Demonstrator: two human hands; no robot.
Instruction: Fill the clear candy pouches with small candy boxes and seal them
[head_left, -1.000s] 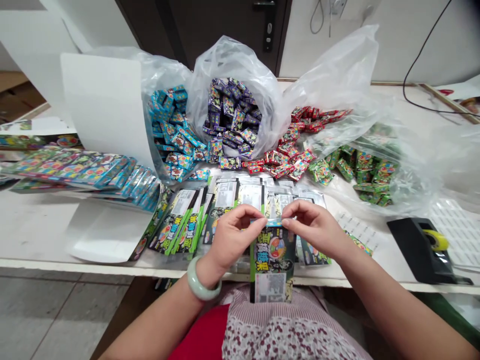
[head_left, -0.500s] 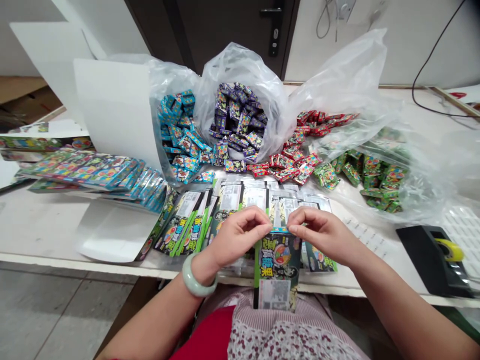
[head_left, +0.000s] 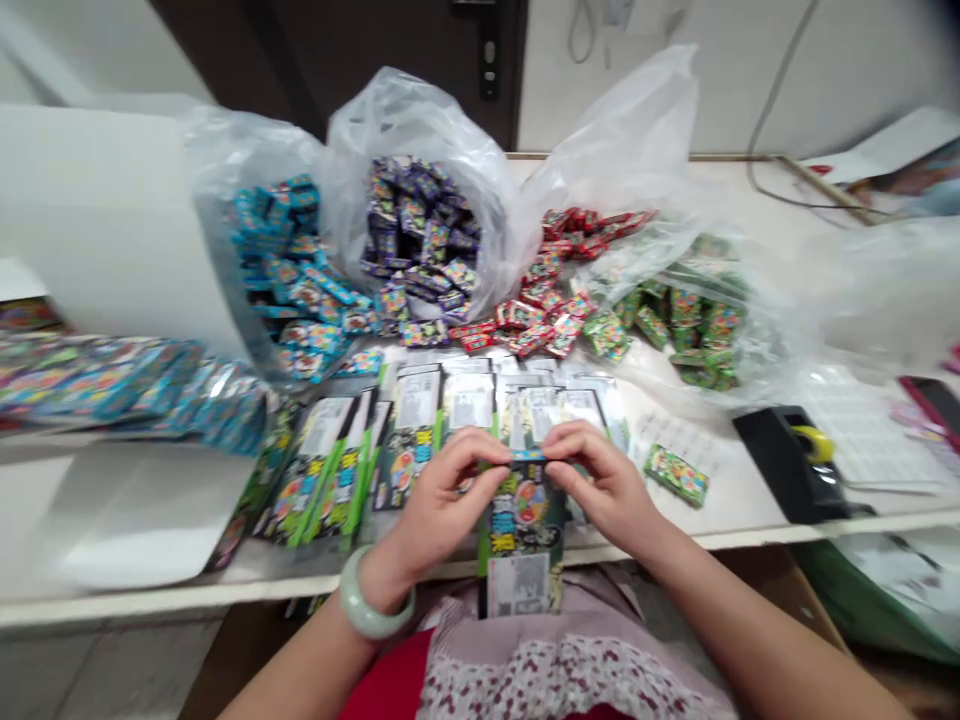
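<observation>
Dark door [head_left: 337, 40], white wall [head_left: 637, 70], tiled floor [head_left: 112, 670]

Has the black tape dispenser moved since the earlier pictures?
No. The black tape dispenser still sits just behind the table's front edge, in the same place against it; only the head camera's view has swung.

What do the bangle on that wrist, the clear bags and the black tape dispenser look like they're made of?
The bangle looks like polished pale green stone, perhaps jade, given its smooth gloss; glass can't be ruled out. The clear bag is thin, crinkled, see-through plastic film. The tape dispenser seems dull black plastic.
</observation>
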